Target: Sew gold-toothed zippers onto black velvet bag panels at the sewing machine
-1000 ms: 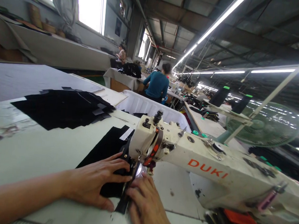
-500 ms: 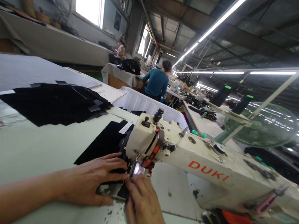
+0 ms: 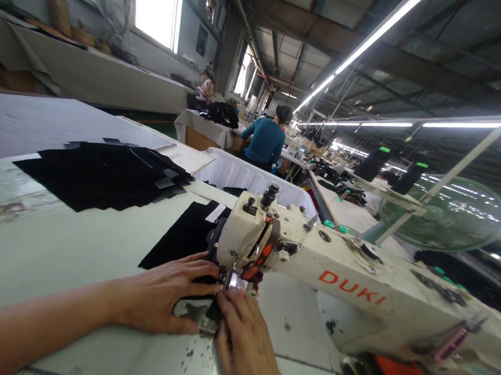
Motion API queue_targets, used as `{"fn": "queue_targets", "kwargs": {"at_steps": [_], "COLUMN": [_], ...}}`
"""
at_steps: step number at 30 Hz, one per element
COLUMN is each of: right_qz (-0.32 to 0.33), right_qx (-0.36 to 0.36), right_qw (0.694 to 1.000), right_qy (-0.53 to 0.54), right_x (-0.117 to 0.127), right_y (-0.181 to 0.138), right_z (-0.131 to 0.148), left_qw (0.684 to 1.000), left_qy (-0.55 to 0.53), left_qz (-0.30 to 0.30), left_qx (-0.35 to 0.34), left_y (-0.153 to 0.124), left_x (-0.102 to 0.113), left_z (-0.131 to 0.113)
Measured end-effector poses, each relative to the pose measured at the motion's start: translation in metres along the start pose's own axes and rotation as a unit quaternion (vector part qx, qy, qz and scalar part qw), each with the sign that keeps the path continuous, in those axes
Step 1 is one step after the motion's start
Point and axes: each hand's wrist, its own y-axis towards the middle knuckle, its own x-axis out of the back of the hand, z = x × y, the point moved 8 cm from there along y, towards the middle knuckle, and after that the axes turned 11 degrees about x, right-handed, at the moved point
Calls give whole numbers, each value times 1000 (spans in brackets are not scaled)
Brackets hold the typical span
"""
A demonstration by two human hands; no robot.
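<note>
In the head view, a white sewing machine [image 3: 301,253] with DUKI lettering stands over a black fabric piece [image 3: 183,237] with a small white label [image 3: 215,212]. The fabric runs under the machine's head beside a lit spot. My left hand [image 3: 172,290] lies flat on its near part, left of the needle area, fingers stretched and thumb spread. Just in front of the presser foot, my right hand [image 3: 244,334] has thumb and fingertips drawn together at the fabric's near right edge. My fingers partly cover that edge. A metal plate [image 3: 194,308] shows between the hands.
A stack of black fabric pieces [image 3: 107,173] lies on the table at left. Behind the machine stands a white plastic bin [image 3: 255,179]. Thread cones [image 3: 373,164] and a green fan [image 3: 444,210] are at right. A person in a teal top [image 3: 264,140] sits farther back.
The view has shifted slightly, moving the scene rightward. The fabric's near end has moved a little toward the needle, baring more of the metal plate. Both hands keep their places by the presser foot.
</note>
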Motion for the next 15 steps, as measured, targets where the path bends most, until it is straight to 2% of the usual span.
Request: {"fn": "queue_targets", "kwargs": {"at_steps": [3,6,11,13,15], "right_qz": [2,-7,-38,-55,-78], "right_qx": [8,37,122,124,108], "right_qw": [1000,999,991,989,989], "right_qy": [-4,-18,-44,-51,-69], "right_x": [0,-2,-16,-17,-8], "right_y": [0,-4,-14,-16,-15], "right_z": [-1,-4,-14,-19,-24], "left_qw": [999,998,994,991,987], "left_qy": [-35,-67,5,37,63], "left_qz": [8,-15,-52,-54,-66], "left_qx": [-8,10,98,116,132], "left_y": [-1,2,8,6,2], "left_x": [-2,2,6,6,6], "left_z": [0,9,43,42,30]}}
